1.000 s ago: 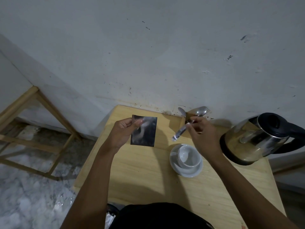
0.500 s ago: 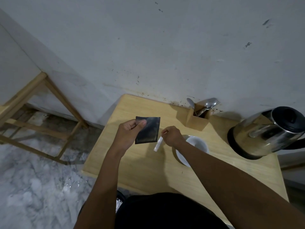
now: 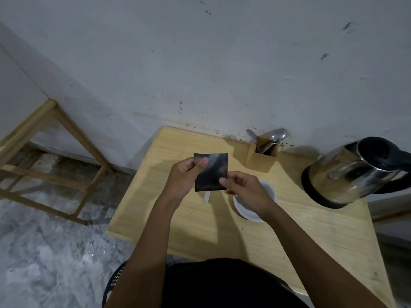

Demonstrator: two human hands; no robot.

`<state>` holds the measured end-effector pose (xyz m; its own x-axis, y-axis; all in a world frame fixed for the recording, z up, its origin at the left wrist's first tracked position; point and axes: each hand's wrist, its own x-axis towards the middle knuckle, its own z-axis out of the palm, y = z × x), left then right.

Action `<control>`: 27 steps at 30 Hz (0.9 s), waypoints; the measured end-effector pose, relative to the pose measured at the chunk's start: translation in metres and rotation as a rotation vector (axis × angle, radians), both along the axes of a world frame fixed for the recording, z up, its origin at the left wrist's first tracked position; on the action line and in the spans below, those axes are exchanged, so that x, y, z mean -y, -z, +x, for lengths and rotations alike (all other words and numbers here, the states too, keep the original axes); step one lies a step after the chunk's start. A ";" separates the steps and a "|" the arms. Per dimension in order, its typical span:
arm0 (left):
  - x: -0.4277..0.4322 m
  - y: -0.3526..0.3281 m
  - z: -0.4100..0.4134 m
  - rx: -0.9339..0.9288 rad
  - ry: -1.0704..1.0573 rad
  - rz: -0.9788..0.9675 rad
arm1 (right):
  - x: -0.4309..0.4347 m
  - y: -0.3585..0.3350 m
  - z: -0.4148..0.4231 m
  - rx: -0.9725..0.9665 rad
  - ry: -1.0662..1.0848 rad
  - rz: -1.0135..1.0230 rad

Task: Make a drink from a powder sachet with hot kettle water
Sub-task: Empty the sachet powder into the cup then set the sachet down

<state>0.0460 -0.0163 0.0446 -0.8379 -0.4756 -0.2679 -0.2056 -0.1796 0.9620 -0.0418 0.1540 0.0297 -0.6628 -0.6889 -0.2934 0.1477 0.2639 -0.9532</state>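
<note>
Sachet: dark, flat, held upright above the counter, left of the cup.
Left hand: grip pinches the sachet's upper left edge, thumb in front.
Right hand: grip pinches the sachet's lower right corner.
Cup and saucer: white, partly hidden under the right hand.
Kettle: steel, black lid, on the counter's right.
Spoon holder: wooden, by the wall, spoons inside.
</note>
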 end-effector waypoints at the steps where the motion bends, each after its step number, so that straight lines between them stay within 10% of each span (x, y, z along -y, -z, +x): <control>1: -0.005 -0.002 -0.004 -0.006 0.023 0.007 | -0.006 0.001 0.001 -0.051 0.036 0.002; 17: -0.100 0.005 -0.055 0.039 0.293 -0.044 | -0.117 0.006 0.019 0.065 0.719 -0.178; 27: -0.087 0.072 -0.042 0.234 0.446 -0.561 | -0.154 0.014 0.010 -0.310 0.720 0.232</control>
<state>0.0037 0.0704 -0.0272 -0.9338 -0.2225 -0.2801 -0.3546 0.4724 0.8069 -0.0322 0.3081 0.0154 -0.9942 -0.0072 -0.1069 0.0951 0.4004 -0.9114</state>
